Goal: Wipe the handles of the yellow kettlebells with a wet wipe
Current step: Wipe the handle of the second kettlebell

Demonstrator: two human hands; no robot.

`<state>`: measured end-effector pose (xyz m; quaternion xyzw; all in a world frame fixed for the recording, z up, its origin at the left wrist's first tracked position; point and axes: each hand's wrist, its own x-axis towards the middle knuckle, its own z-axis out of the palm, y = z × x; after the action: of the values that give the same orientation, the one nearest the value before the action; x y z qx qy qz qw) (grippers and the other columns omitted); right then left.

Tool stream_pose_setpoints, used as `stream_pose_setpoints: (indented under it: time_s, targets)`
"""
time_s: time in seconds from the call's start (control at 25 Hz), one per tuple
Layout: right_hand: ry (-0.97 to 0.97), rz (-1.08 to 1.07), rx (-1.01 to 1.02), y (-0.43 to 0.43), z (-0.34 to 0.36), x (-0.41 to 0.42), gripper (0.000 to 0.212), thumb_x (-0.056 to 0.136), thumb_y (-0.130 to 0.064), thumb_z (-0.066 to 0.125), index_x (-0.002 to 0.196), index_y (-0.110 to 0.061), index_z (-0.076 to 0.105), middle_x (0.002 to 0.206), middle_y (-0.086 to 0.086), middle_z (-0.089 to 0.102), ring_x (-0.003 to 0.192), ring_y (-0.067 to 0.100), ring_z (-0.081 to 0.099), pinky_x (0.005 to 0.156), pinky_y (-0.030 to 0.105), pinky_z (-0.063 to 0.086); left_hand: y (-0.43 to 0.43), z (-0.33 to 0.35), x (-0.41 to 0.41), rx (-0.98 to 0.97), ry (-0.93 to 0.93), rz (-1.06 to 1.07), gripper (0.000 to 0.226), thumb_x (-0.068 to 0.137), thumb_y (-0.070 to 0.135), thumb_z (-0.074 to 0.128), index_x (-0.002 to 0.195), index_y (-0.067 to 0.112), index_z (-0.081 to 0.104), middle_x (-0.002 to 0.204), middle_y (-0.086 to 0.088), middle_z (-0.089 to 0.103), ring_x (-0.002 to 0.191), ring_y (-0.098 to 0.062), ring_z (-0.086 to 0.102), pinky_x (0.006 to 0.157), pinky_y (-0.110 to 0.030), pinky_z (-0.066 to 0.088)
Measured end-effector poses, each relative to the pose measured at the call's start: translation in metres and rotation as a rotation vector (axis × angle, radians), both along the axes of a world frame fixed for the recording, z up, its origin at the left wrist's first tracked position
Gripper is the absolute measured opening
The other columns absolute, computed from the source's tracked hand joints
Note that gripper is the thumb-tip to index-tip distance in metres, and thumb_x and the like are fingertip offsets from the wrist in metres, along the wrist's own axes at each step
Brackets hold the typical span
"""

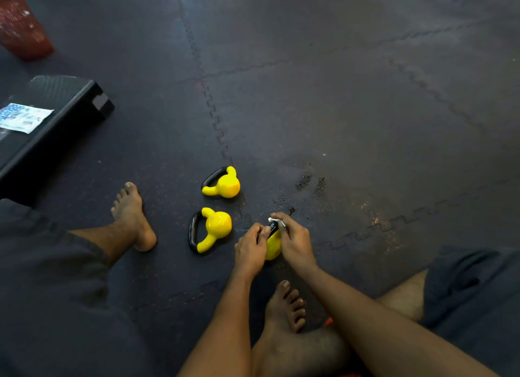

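Note:
Three small yellow kettlebells with black handles are on the dark rubber floor. One kettlebell [273,245] is held between my hands, mostly hidden by them. My left hand [251,250] grips its side and the handle. My right hand [294,240] presses a white wet wipe [277,222] onto the black handle. A second kettlebell [215,227] lies on its side just left of my hands. The third kettlebell [225,184] lies a little farther away, also on its side.
A black step platform [59,115] stands at the left with a blue-and-white wipe packet [22,117] on it. A red basket [21,25] is at the far left corner. My bare feet [132,216] and legs rest near the kettlebells.

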<state>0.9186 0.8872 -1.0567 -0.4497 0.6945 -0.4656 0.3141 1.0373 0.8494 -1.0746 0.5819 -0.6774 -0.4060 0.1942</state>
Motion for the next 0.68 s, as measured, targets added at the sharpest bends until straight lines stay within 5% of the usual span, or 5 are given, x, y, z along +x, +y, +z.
stream_pose_setpoints:
  time_s: [0.24, 0.48, 0.68]
  targets:
    - [0.147, 0.235, 0.298, -0.043, 0.018, -0.023, 0.025, 0.093, -0.009, 0.047, 0.086, -0.010, 0.071, 0.090, 0.006, 0.072, 0.088, 0.020, 0.063, 0.080, 0.035, 0.050, -0.001, 0.000, 0.003, 0.002, 0.021, 0.004, 0.032, 0.097, 0.046, 0.041, 0.079, 0.021, 0.048, 0.068, 0.002, 0.054, 0.079, -0.033, 0.058, 0.070, -0.046, 0.044]
    - [-0.112, -0.064, -0.021, 0.000, -0.007, 0.010, 0.036, 0.097, -0.004, 0.049, 0.124, -0.019, 0.066, 0.130, -0.010, 0.061, 0.126, -0.004, 0.049, 0.108, 0.012, 0.035, -0.003, 0.003, 0.002, 0.037, 0.047, 0.063, 0.032, 0.099, 0.042, 0.043, 0.079, 0.018, 0.048, 0.068, 0.000, 0.053, 0.076, -0.030, 0.056, 0.067, -0.043, 0.042]
    - [-0.188, -0.213, 0.005, 0.002, -0.006, 0.030, 0.043, 0.097, -0.004, 0.049, 0.134, -0.025, 0.058, 0.141, -0.012, 0.052, 0.135, -0.003, 0.039, 0.106, 0.003, 0.027, 0.000, 0.003, 0.000, 0.056, 0.056, 0.070, 0.030, 0.100, 0.036, 0.043, 0.074, 0.023, 0.045, 0.070, 0.000, 0.052, 0.076, -0.029, 0.054, 0.065, -0.039, 0.038]
